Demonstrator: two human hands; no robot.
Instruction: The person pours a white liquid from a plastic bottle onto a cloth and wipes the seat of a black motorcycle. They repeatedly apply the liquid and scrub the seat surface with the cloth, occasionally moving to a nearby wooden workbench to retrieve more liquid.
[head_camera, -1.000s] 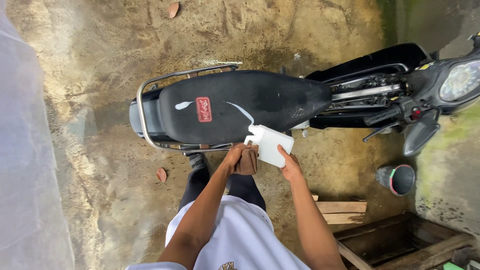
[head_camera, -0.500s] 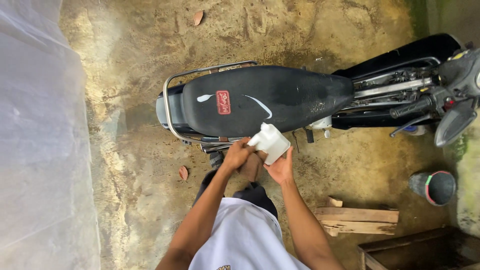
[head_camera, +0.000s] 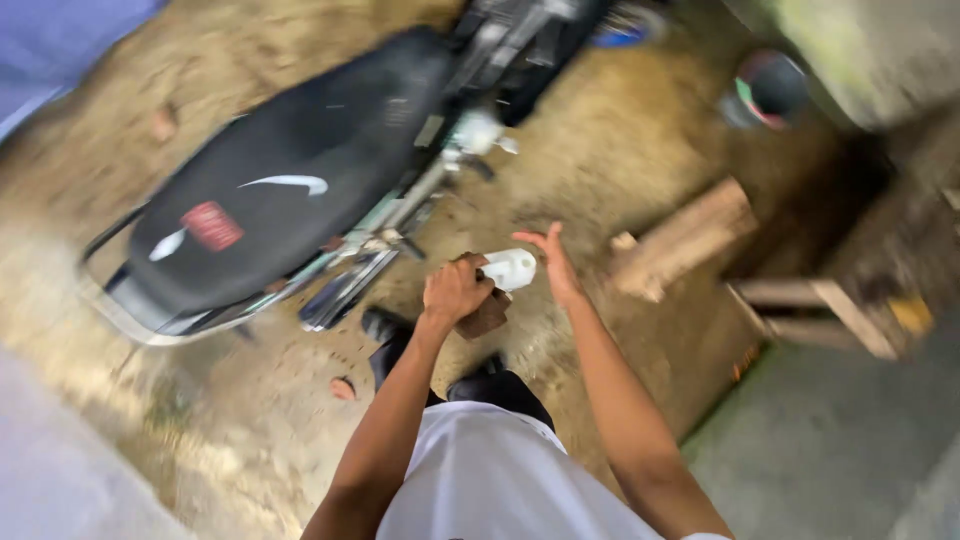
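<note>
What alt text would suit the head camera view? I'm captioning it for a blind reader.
Seen from above, a person's left hand grips a brown cloth against a white plastic container, steadied by the open right hand. A black-seated motorcycle stands on the dirt ground ahead, with wooden planks to the right; the picture is motion-blurred.

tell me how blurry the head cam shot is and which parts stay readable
Head view: strong motion blur smears the whole frame, worst at the edges; the black motorcycle seat and pale wooden block are streaked. Head view: the left hand on a brown rag, the open right hand and the small white plastic container remain recognisable. Light is soft, with no glare.
</note>
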